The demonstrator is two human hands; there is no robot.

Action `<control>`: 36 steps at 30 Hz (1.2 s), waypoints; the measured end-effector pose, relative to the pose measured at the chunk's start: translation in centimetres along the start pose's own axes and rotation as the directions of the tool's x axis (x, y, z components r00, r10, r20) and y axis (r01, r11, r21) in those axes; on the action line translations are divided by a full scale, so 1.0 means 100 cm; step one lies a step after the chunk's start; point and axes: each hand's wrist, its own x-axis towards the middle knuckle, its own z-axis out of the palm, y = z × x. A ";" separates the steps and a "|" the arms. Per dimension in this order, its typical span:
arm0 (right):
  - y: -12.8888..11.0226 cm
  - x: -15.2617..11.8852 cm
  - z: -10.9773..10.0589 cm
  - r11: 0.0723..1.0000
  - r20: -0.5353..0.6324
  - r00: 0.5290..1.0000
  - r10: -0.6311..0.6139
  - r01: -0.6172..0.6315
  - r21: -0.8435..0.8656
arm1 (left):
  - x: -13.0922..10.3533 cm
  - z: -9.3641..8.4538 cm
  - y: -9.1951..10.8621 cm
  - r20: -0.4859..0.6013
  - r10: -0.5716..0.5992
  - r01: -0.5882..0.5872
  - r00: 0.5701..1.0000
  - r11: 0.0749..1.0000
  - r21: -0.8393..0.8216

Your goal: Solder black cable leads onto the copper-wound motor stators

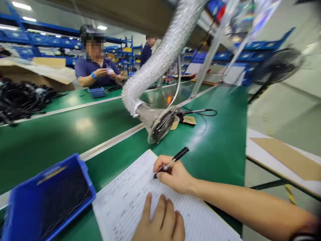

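Note:
My right hand [177, 177] grips a black pen [178, 155], its tip at the upper part of a white paper form [120, 204] covered with printed lines. Flat on the lower part of that sheet lies my left hand [160, 222], fingers stretched out and a little apart. The paper rests on the green worktable [213, 150]. Writing on the form is too blurred to read. To the left of the sheet sits a blue plastic bin [22, 201] holding a mass of thin black pieces.
A silver flexible duct [160, 63] ends in a fan-fitted hood [160, 125] just beyond the paper. A soldering iron-like tool with a black cable [207, 111] lies behind it. Across the bench, a person [95, 72] handles a small part near black cables [22, 97]. A pedestal fan [281, 65] stands right.

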 end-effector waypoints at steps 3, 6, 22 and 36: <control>0.002 0.002 -0.002 1.000 0.012 1.000 -0.011 0.012 -0.008 | 0.009 -0.015 -0.004 0.150 0.002 0.001 0.989 1.000 -0.019; 0.003 0.000 -0.002 0.999 0.012 0.999 -0.032 0.032 -0.040 | 0.017 -0.023 -0.005 0.198 -0.026 0.035 0.980 0.998 -0.044; 0.003 -0.001 -0.001 0.982 0.031 0.988 -0.151 0.154 -0.113 | 0.018 -0.028 -0.006 0.277 0.010 0.012 0.961 0.997 -0.077; 0.004 -0.002 -0.001 0.977 0.015 0.983 -0.184 0.185 -0.105 | 0.018 -0.028 -0.007 0.278 0.025 -0.001 0.960 0.996 -0.085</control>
